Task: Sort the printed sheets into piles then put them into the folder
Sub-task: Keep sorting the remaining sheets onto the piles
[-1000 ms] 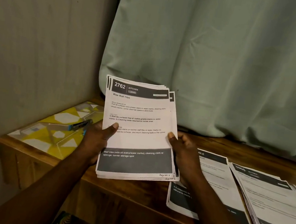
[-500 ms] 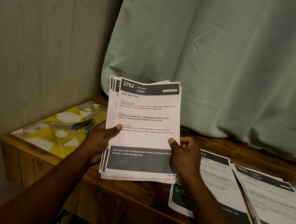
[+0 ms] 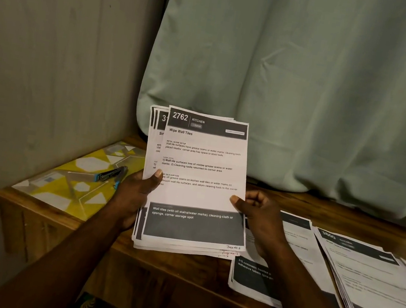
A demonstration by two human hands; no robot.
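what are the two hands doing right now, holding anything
Left hand: holds the stack of printed sheets, thumb on front.
Right hand: pinches the right edge of the top sheet.

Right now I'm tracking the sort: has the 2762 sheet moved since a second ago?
Yes. The 2762 sheet has slid right off the stack, away from the yellow folder.

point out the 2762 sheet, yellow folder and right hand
2762 sheet [image 3: 201,174], head view, middle of the page
yellow folder [image 3: 70,186], head view, bare patterned cover
right hand [image 3: 260,220], head view, back of the hand
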